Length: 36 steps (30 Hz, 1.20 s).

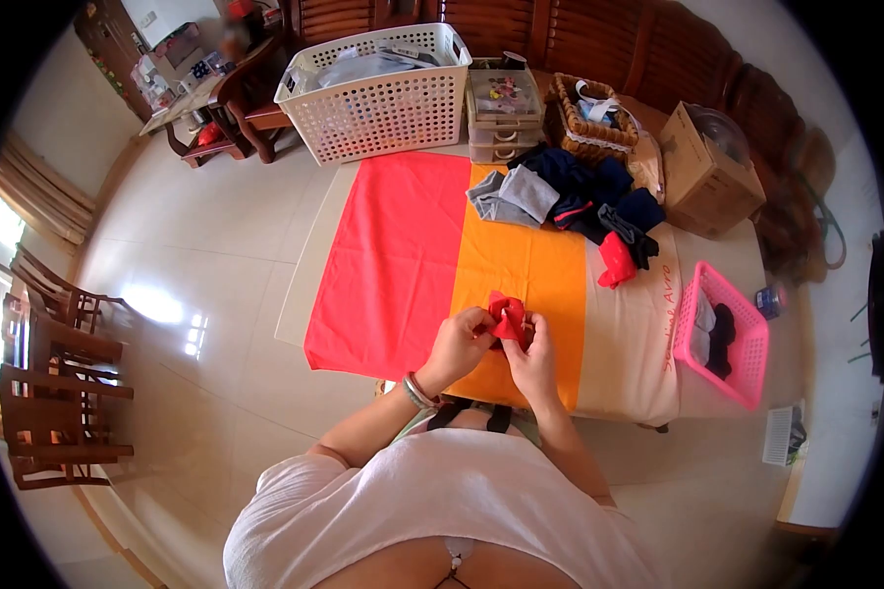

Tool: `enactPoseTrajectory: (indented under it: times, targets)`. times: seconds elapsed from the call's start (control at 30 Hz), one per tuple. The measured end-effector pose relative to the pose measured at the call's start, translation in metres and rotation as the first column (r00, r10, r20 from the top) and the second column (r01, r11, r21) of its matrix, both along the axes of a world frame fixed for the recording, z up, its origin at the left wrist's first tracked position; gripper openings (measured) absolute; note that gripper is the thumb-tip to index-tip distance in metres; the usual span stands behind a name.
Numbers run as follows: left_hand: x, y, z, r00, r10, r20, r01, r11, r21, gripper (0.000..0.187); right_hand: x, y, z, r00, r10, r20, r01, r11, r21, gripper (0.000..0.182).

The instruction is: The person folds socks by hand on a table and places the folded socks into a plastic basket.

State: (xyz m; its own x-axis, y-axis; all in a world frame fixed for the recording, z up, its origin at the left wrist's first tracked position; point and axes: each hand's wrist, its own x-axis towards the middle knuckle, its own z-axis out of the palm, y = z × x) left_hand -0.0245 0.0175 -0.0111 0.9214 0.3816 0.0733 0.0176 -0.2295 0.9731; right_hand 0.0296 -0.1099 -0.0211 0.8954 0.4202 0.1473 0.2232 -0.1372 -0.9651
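A bunched-up red sock is held between my two hands, above the orange stripe of the cloth on the table. My left hand, with bangles on its wrist, pinches the sock's left side. On the other side, my right hand grips it with thumb and fingers. Further back lies a heap of dark socks with folded grey ones at its left. Another red sock rests at the near edge of that heap.
Along the back stand a white laundry basket, a drawer box, a wicker basket and a cardboard box. A pink basket holding grey and black socks sits at the right, beside a jar. Wooden chairs are far left.
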Motion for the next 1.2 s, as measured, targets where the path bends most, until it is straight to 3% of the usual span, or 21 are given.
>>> enactPoseTrajectory:
  times: [0.03, 0.13, 0.17, 0.23, 0.33, 0.43, 0.53, 0.57, 0.67, 0.7, 0.8, 0.87, 0.93, 0.97, 1.07, 1.1, 1.13, 1.2]
  targets:
    - [-0.001, 0.000, -0.001, 1.000, -0.008, -0.010, 0.008, 1.000, -0.008, 0.010, 0.001, 0.000, -0.002, 1.000, -0.007, 0.018, 0.008, 1.000, -0.018, 0.039]
    - [0.000, -0.001, -0.010, 0.993, -0.063, 0.097, 0.094, 0.928, -0.362, 0.006, -0.001, 0.001, 0.006, 0.982, -0.040, 0.183, 0.071, 0.983, -0.167, 0.035]
    - [0.001, 0.000, -0.013, 0.994, -0.048, 0.097, 0.094, 0.830, -0.549, 0.007, -0.002, 0.003, 0.005, 0.976, -0.027, 0.215, 0.068, 0.980, -0.186, 0.036]
    - [0.003, 0.000, -0.017, 0.996, -0.021, 0.088, 0.086, 0.527, -0.846, 0.010, -0.005, 0.007, 0.006, 0.961, 0.001, 0.278, 0.065, 0.971, -0.229, 0.037]
    - [0.007, 0.000, -0.015, 0.999, -0.038, 0.025, 0.040, 0.445, -0.895, 0.013, -0.006, 0.013, 0.008, 0.936, 0.045, 0.349, 0.019, 0.984, -0.177, 0.040]
    - [0.017, -0.002, -0.007, 0.998, 0.060, 0.010, -0.016, 0.419, -0.908, 0.014, -0.010, 0.017, 0.018, 0.906, 0.020, 0.423, 0.046, 0.988, -0.146, 0.034]
    - [0.026, 0.006, -0.010, 0.997, 0.032, 0.067, 0.040, 0.530, -0.847, 0.014, -0.007, 0.017, 0.015, 0.934, 0.008, 0.358, 0.048, 0.988, -0.145, 0.031]
    - [0.030, 0.006, -0.011, 0.998, 0.059, 0.012, -0.024, 0.571, -0.821, 0.014, -0.006, 0.019, 0.015, 0.915, -0.048, 0.400, 0.086, 0.993, -0.079, 0.029]
    - [0.033, 0.003, -0.003, 0.990, 0.125, -0.059, -0.126, 0.629, -0.767, 0.015, 0.000, 0.016, 0.006, 0.969, -0.076, 0.234, 0.078, 0.997, -0.002, 0.023]
    - [0.033, 0.003, 0.000, 0.993, 0.095, -0.064, -0.109, 0.609, -0.785, 0.016, 0.003, 0.014, 0.011, 0.965, -0.080, 0.250, 0.093, 0.995, -0.043, 0.019]
    - [0.031, 0.007, -0.003, 0.997, 0.005, -0.080, -0.068, 0.586, -0.807, 0.019, 0.010, 0.008, 0.011, 0.992, -0.027, -0.126, 0.030, 0.999, 0.024, 0.017]
    - [0.031, 0.014, -0.017, 0.994, -0.060, -0.091, -0.034, 0.620, -0.784, 0.021, 0.014, 0.009, 0.000, 0.926, 0.053, -0.375, 0.060, 0.957, 0.285, 0.018]
    - [0.032, 0.013, -0.014, 0.991, -0.055, -0.121, -0.082, 0.469, -0.880, 0.026, 0.018, 0.012, -0.003, 0.824, 0.136, -0.551, 0.171, 0.866, 0.470, 0.019]
    - [0.033, 0.012, -0.011, 0.989, -0.056, -0.137, -0.105, 0.386, -0.917, 0.029, 0.021, 0.016, -0.003, 0.794, 0.080, -0.603, 0.276, 0.836, 0.475, 0.018]
    - [0.026, 0.010, -0.007, 0.977, -0.210, -0.026, -0.024, 0.013, -1.000, 0.044, 0.035, 0.008, -0.016, 0.718, 0.138, -0.682, 0.278, 0.841, 0.463, 0.018]
    - [0.021, 0.018, -0.028, 0.951, -0.265, 0.159, 0.112, -0.186, -0.976, 0.057, 0.032, 0.017, -0.010, 0.794, -0.009, -0.607, 0.314, 0.862, 0.398, 0.017]
    - [0.019, 0.020, -0.007, 0.931, -0.145, 0.335, 0.260, -0.383, -0.887, 0.069, 0.033, 0.012, -0.011, 0.804, 0.003, -0.595, 0.278, 0.882, 0.380, 0.018]
    - [0.016, 0.032, 0.036, 0.942, -0.170, 0.290, 0.255, -0.201, -0.946, 0.059, 0.036, -0.004, -0.017, 0.819, 0.031, -0.573, 0.205, 0.917, 0.342, 0.018]
